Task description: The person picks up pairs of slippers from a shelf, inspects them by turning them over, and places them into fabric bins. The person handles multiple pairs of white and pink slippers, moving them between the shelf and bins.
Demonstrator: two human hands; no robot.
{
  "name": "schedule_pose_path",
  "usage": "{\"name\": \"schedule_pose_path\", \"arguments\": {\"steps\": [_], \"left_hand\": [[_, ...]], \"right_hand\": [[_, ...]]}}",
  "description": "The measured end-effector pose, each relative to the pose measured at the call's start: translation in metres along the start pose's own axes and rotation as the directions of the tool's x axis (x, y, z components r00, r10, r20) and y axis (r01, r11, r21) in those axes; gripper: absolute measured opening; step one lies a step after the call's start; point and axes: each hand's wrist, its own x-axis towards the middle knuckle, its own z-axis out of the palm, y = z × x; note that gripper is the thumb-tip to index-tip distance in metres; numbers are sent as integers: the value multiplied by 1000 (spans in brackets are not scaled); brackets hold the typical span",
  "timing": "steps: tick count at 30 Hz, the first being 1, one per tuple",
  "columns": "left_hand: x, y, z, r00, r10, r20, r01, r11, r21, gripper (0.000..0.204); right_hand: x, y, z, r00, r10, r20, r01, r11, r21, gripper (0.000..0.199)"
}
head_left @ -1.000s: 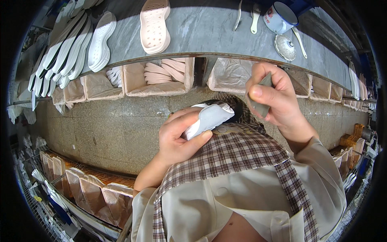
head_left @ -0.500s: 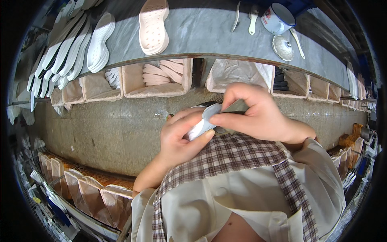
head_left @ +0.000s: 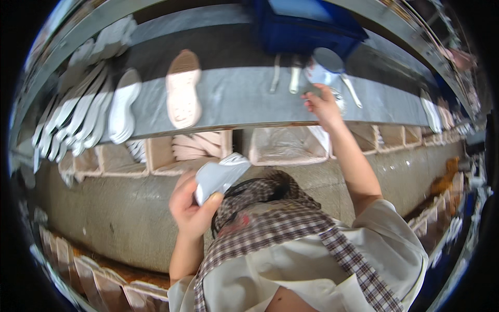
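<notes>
My left hand (head_left: 191, 205) grips a pale grey-white shoe sole (head_left: 221, 176) in front of the apron, thumb on its near face; the sole is tilted and bent. Over the workbench, my right hand (head_left: 323, 106) is stretched out with its fingers drawn together round a flat grey piece (head_left: 312, 90), blurred by motion. Just behind those fingers stands a pale enamel mug (head_left: 326, 65). A round silvery dish (head_left: 338, 101) is partly hidden by the hand, and a white-handled tool (head_left: 352, 91) lies to its right.
On the bench (head_left: 239, 99) lie a pink sole (head_left: 183, 91), a white sole (head_left: 123, 112) and a row of overlapping soles (head_left: 78, 109). Two slim tools lie left of the mug. A blue crate (head_left: 312, 28) stands behind. Lined bins (head_left: 291, 156) hang below the bench edge.
My right hand has left the sole and reached forward to the mug and dish. My left hand has moved left and down with the sole. The view has tilted up, showing the blue crate.
</notes>
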Motion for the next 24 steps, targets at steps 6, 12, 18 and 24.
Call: {"name": "schedule_pose_path", "arguments": {"steps": [6,12,18,24], "left_hand": [[21,4,-7,975,222,30,-218,970,-109,33],[28,13,-12,942,333,38,-333,943,-12,32],[31,15,-11,938,339,72,-341,940,21,32],[33,12,-11,943,328,63,-330,944,22,32]], "right_hand": [[11,11,-11,991,-83,103,104,972,-213,68],[-2,14,-11,984,-116,134,158,916,-369,42],[-12,11,-5,974,-161,162,214,893,-397,25],[-14,15,-6,970,-167,175,224,893,-391,20]]}}
